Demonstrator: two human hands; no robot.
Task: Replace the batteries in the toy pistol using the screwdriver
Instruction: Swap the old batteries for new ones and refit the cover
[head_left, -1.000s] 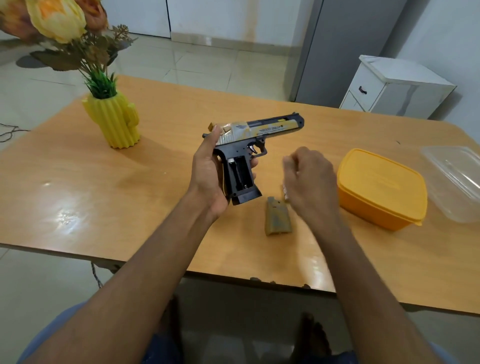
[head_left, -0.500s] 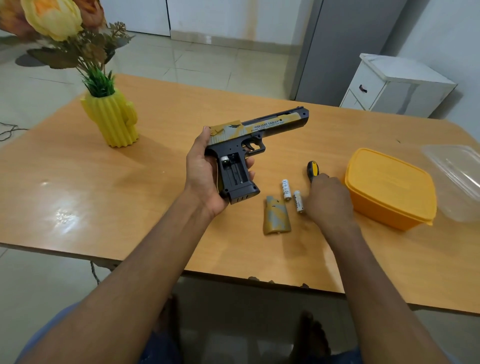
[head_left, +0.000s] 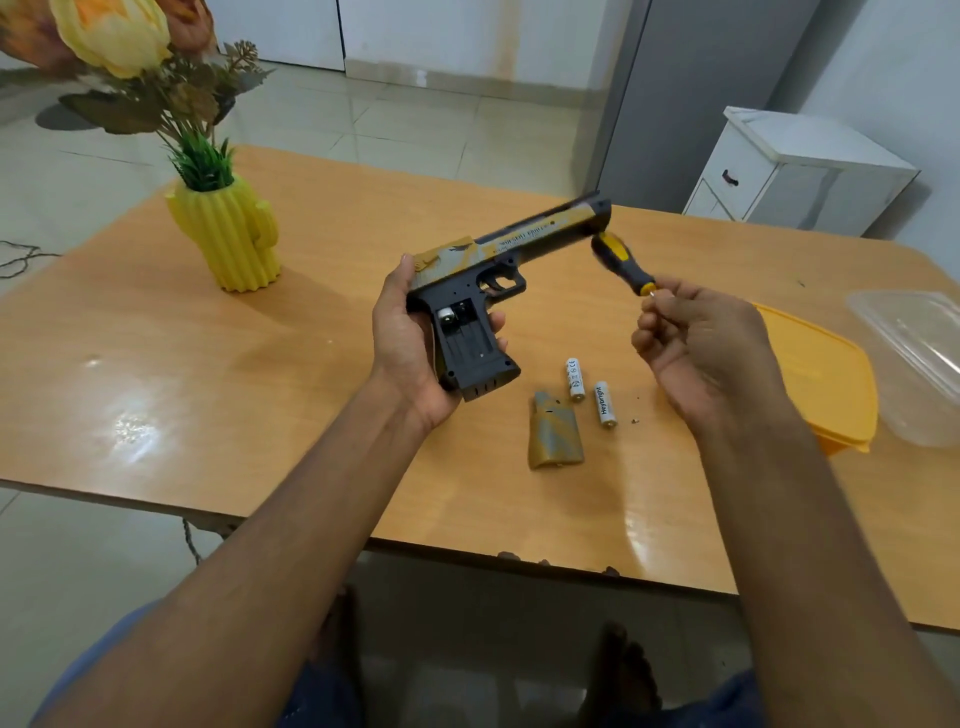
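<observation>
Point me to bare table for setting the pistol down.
Free: the wide stretch between the cactus vase and the left hand. Crowded: right of the toy pistol, with grip cover, batteries and yellow container.

Toy pistol (head_left: 498, 291) above the table (head_left: 156, 364), between left hand (head_left: 410, 343) and right hand (head_left: 696, 343). Below on the table: cover (head_left: 555, 439), two batteries (head_left: 573, 380) to its right. Vase (head_left: 228, 239) far left; box (head_left: 826, 374) right.

Two bare forearms, no sleeves, no watch or rings on left hand (head_left: 410, 343) or right hand (head_left: 701, 348); blue cloth at lower corners — likely trousers, blurred; bare feet below the table edge — dim
</observation>
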